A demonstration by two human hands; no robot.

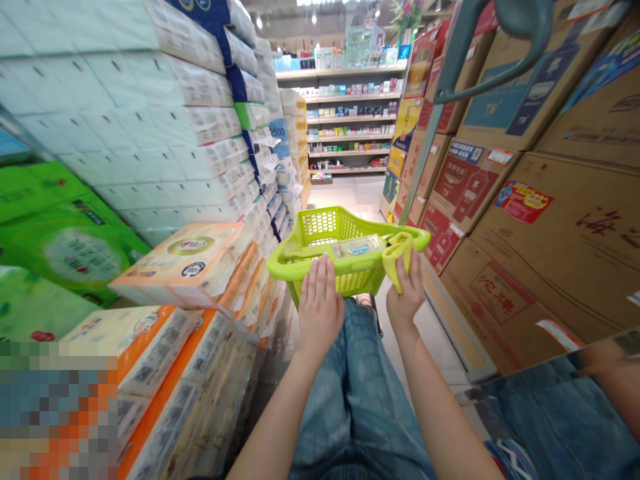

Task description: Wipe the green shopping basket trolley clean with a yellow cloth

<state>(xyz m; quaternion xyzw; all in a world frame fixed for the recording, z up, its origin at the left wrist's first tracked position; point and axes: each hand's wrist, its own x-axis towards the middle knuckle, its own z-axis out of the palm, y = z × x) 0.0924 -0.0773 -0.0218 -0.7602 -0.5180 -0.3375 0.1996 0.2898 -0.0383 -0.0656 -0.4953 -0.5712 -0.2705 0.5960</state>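
A lime-green plastic shopping basket [300, 257] rests on my lap, above my blue jeans. My left hand [320, 300] lies flat against the basket's near wall, fingers stretched out and together. My right hand [407, 290] grips a yellow cloth [397, 257] at the basket's right near corner. Inside the basket lies a clear-wrapped package [357, 248] with a blue label.
Stacked tissue packs [165, 120] wall the left side, with orange-wrapped packs [190, 267] lower down. Brown cardboard boxes [550, 220] line the right. A narrow aisle floor [360, 193] runs ahead to product shelves [350, 120]. A grey-green curved bar [480, 60] rises at upper right.
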